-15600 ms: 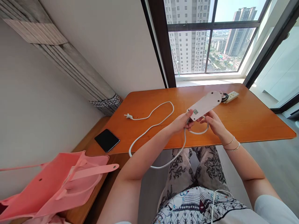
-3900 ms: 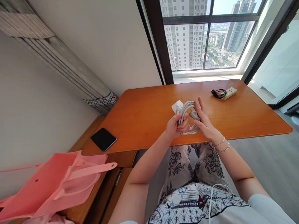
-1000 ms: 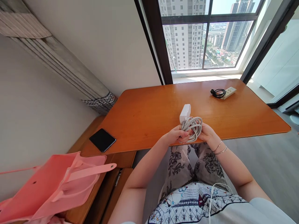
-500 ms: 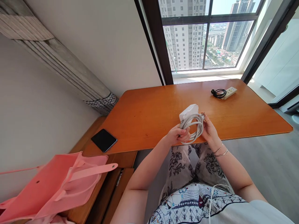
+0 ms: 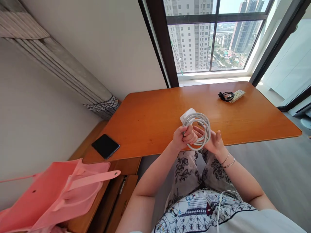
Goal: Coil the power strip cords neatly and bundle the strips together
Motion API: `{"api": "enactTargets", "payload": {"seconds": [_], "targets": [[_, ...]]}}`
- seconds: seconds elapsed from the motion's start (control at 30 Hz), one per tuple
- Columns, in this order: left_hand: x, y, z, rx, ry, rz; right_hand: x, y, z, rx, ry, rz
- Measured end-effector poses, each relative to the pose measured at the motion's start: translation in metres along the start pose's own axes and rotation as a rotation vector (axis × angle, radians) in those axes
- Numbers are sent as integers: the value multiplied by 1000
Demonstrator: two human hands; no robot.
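My left hand is closed around the left side of a coiled white cable, held up over the table's near edge. A white block, perhaps an adapter or power strip, shows behind the coil's upper left; its exact kind is unclear. My right hand is at the coil's right side with its thumb raised and fingers stretched out. Its fingertips reach behind and inside the loop, partly hidden by the cable. A cable end or plug appears within the coil.
A black cable lies beside a cream power strip at the back right of the wooden table. A black tablet rests at the left edge. An open pink bag stands at lower left. Beyond the table is a window.
My right hand has let go of the cable end and opened, its fingers now behind the coil. The coil has turned a little in my left hand, and the white block has shifted left.
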State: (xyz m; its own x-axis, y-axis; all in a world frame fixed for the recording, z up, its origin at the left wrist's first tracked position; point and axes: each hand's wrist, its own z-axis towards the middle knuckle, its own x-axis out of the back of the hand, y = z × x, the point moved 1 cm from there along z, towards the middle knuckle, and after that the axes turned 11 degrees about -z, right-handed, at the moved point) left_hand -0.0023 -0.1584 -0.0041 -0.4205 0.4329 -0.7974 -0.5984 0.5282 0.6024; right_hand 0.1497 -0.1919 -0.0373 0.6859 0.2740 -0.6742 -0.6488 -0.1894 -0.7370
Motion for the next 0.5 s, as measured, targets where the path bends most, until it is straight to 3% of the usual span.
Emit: {"api": "enactTargets", "payload": {"seconds": [0.1, 0.17, 0.3, 0.4, 0.5], "targets": [[-2, -1, -1, 5, -43, -12, -3, 2, 2, -84, -81, -13], [-2, -4, -2, 19, -27, -15, -5, 0, 5, -49, 10, -29], [-2, -8, -5, 49, -18, 1, -8, -7, 10, 166, 267, -48], [-5, -6, -4, 65, -74, -13, -10, -10, 13, 198, 253, -32], [-8, -1, 0, 64, 37, -66, -7, -13, 18, 251, 322, -75]]}}
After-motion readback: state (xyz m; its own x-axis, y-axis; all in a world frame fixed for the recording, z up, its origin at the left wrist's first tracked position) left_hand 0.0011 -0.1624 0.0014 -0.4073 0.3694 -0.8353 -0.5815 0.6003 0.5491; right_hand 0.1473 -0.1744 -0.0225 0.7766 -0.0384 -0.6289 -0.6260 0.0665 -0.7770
